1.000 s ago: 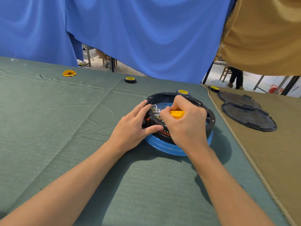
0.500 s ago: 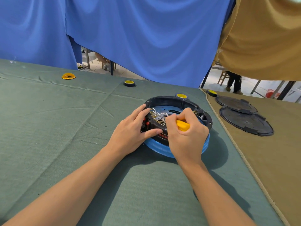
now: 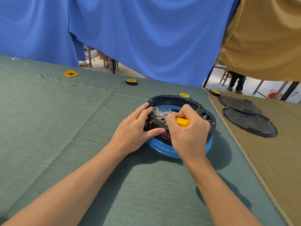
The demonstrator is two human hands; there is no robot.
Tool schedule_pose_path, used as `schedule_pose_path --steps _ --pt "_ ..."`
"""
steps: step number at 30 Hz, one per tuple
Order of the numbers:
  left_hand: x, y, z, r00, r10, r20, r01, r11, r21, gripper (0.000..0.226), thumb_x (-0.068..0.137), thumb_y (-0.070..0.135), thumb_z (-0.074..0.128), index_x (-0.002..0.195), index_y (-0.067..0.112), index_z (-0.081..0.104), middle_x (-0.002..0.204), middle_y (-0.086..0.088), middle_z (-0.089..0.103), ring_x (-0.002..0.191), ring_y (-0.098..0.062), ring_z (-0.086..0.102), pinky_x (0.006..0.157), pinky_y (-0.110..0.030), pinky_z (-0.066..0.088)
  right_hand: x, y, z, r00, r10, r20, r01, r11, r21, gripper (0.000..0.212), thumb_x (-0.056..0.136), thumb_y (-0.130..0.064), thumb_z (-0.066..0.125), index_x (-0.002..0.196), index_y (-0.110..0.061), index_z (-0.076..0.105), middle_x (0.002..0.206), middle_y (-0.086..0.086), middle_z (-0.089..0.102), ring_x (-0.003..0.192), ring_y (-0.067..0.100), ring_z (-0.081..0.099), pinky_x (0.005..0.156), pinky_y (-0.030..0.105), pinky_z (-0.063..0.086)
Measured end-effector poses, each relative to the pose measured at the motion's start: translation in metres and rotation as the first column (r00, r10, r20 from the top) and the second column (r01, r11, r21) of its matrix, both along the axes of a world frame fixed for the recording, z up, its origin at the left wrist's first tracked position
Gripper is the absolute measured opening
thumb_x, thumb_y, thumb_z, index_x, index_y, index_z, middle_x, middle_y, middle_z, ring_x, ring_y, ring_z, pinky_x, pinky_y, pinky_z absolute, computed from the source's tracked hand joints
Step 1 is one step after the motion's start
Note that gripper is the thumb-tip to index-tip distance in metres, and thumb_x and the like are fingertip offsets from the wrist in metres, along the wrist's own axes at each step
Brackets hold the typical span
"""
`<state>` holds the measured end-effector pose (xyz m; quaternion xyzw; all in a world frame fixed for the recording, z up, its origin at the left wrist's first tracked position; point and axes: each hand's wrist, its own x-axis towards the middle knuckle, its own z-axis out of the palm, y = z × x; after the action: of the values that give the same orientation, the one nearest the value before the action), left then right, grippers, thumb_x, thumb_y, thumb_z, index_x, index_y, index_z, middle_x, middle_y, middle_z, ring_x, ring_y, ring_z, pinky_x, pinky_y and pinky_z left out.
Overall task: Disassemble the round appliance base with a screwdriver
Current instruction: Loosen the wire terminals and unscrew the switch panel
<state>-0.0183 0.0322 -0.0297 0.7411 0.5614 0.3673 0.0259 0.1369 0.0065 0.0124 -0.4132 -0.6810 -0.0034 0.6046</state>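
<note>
The cloth-covered counter (image 3: 65, 128) gives a soft, slightly slippery bed, so a hard sideways push could let the work skate across it. The round appliance base (image 3: 182, 99) lies on it right of centre, open side up, its black shell sitting on a blue ring (image 3: 162, 150). If those two are only loosely joined, twisting force might shift one on the other. The left hand (image 3: 135, 129) braces the near-left rim, fingers straight over the edge and thumb pressing the outer wall. It grasps nothing, and if that brace eases the whole base may turn with the tool. The right hand (image 3: 187, 132) is curled tight round the yellow-handled screwdriver (image 3: 183, 122), whose tip is hidden behind the fingers, so I cannot tell whether it is seated squarely. A tilted tip would likely cam out and chew the slot. The white wires (image 3: 160, 112) looped just beside the tip are the likeliest victims of a slip: nicked insulation, or a lead torn off. Anything loosened will be small enough to drop into the shell or vanish in the cloth's folds
</note>
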Motion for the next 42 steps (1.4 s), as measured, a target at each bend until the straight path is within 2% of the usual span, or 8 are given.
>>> schedule_pose_path --steps 6,12,16,24,29,32,37,42 --pt "0.0 -0.001 0.0 1.0 0.006 0.003 -0.006 1.0 0.003 0.105 0.068 0.09 0.023 0.146 0.022 0.039 0.157 0.007 0.029 0.139 -0.016 0.037 0.108 -0.045 0.04 0.002 -0.001 -0.002 0.995 -0.035 0.093 0.027 0.996 0.087 0.029 0.079 -0.005 0.063 0.058 -0.002 0.045 0.047 0.002 0.041 0.046 0.02 0.039 0.044 0.031 0.033" --pt "0.0 0.0 -0.001 1.0 0.014 0.0 -0.014 1.0 0.006 0.102 0.069 0.088 0.027 0.145 0.021 0.039 0.157 0.007 0.03 0.139 -0.016 0.037 0.108 -0.047 0.04 0.005 -0.003 -0.008 0.999 -0.033 -0.02 0.034 0.997 0.073 0.027 0.085 -0.012 0.063 0.062 -0.002 0.053 0.05 0.005 0.05 0.049 0.02 0.048 0.045 0.033 0.039" --pt "0.0 -0.001 -0.001 1.0 0.008 0.002 -0.008 1.0 0.009 0.102 0.069 0.087 0.027 0.145 0.02 0.039 0.157 0.006 0.031 0.139 -0.016 0.037 0.108 -0.047 0.04 0.006 -0.003 -0.008 1.0 -0.016 -0.022 0.017 0.999 0.039 0.027 0.084 -0.014 0.063 0.062 -0.002 0.053 0.051 0.006 0.051 0.049 0.021 0.049 0.046 0.038 0.042" --pt "0.0 -0.001 0.0 1.0 0.001 0.004 -0.001 1.0 0.002 0.106 0.067 0.09 0.021 0.146 0.02 0.038 0.157 0.006 0.029 0.14 -0.015 0.035 0.109 -0.045 0.039 0.004 -0.002 -0.003 0.994 0.013 0.107 -0.015 1.0 0.022 0.027 0.083 -0.015 0.062 0.061 -0.005 0.05 0.049 0.002 0.047 0.049 0.019 0.045 0.045 0.035 0.039" --pt "0.0 0.002 -0.003 1.0 0.001 0.022 -0.001 0.999 0.041 0.094 0.075 0.082 0.035 0.142 0.016 0.045 0.155 0.005 0.034 0.136 -0.016 0.042 0.103 -0.046 0.044 -0.001 -0.002 0.003 0.96 0.018 0.279 -0.052 0.992 0.115 0.032 0.078 -0.009 0.062 0.066 -0.019 0.034 0.055 -0.008 0.033 0.054 0.014 0.03 0.05 0.02 0.026" --pt "0.001 0.002 -0.005 0.999 -0.008 0.044 0.004 0.997 0.081 0.083 0.078 0.068 0.037 0.139 0.012 0.05 0.152 0.001 0.04 0.133 -0.019 0.047 0.1 -0.047 0.046 -0.004 -0.004 -0.002 0.932 -0.012 0.362 -0.045 0.988 0.149 0.028 0.078 -0.004 0.063 0.064 -0.015 0.041 0.055 0.0 0.038 0.051 0.016 0.032 0.05 0.026 0.029" --pt "0.002 0.001 -0.004 0.998 -0.023 0.063 0.017 0.995 0.099 0.079 0.077 0.059 0.037 0.137 0.01 0.051 0.15 -0.003 0.042 0.131 -0.022 0.049 0.1 -0.046 0.046 -0.007 -0.006 -0.009 0.944 -0.024 0.328 -0.04 0.982 0.187 0.026 0.079 -0.001 0.063 0.061 -0.009 0.045 0.056 0.006 0.04 0.052 0.019 0.032 0.049 0.032 0.031" --pt "0.003 -0.002 -0.003 1.0 0.004 0.022 -0.006 0.995 0.1 0.082 0.078 0.066 0.04 0.137 0.01 0.051 0.15 -0.004 0.042 0.129 -0.024 0.05 0.099 -0.045 0.047 -0.004 -0.005 -0.015 0.942 -0.086 0.324 0.004 0.97 0.243 0.024 0.084 -0.005 0.059 0.063 -0.008 0.047 0.057 0.005 0.04 0.052 0.019 0.035 0.054 0.025 0.028"
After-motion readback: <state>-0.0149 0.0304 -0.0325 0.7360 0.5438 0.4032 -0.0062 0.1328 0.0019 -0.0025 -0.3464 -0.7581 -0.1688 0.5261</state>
